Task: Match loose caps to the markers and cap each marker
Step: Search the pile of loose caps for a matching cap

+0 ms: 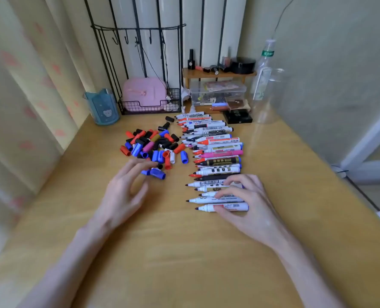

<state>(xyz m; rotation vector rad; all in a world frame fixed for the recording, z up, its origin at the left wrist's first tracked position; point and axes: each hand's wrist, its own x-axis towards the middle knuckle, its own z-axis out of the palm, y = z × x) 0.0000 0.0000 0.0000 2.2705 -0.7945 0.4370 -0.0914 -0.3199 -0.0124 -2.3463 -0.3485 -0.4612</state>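
Right hand (251,203) has the nearest marker (206,207) in its grip.

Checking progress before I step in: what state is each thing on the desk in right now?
Markers: uncapped, lying side by side in a row.
Caps: loose, in a heap left of the row.
Left hand: open, fingertips at the heap's near edge.
Right hand: curled over the nearest markers, holding them.
Bottle: upright.
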